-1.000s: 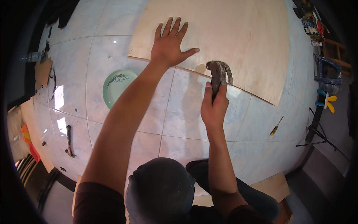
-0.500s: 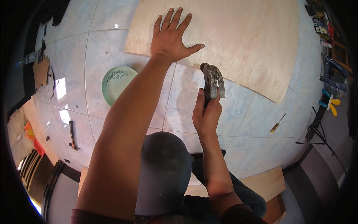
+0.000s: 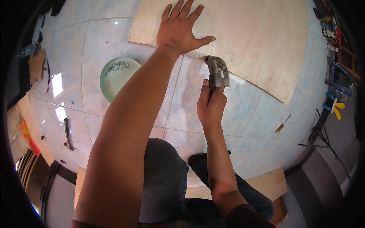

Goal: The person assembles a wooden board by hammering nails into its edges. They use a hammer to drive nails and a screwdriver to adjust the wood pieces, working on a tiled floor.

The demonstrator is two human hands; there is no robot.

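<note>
A pale plywood board [image 3: 243, 41] lies on the tiled floor ahead of me. My left hand [image 3: 178, 34] presses flat on its near left part, fingers spread, holding nothing. My right hand [image 3: 212, 108] is wrapped round the handle of a claw hammer [image 3: 219, 72], its thumb laid along the handle. The worn metal head is by the board's near edge; whether it touches the wood I cannot tell. Left of my left forearm stands a round pale green dish [image 3: 119, 85] with several nails [image 3: 118, 66] in it, partly hidden by the arm.
A second hammer [image 3: 68, 133] lies on the floor at the left. Toward the right are a screwdriver [image 3: 283, 124], a black tripod stand [image 3: 320, 131] and a small yellow and blue fan-like thing [image 3: 335, 105]. Another wooden board [image 3: 266, 183] is beside my legs.
My view has shifted slightly. The hammer head has tilted a little in my right hand and sits nearer the board's edge. My left hand stays flat on the board.
</note>
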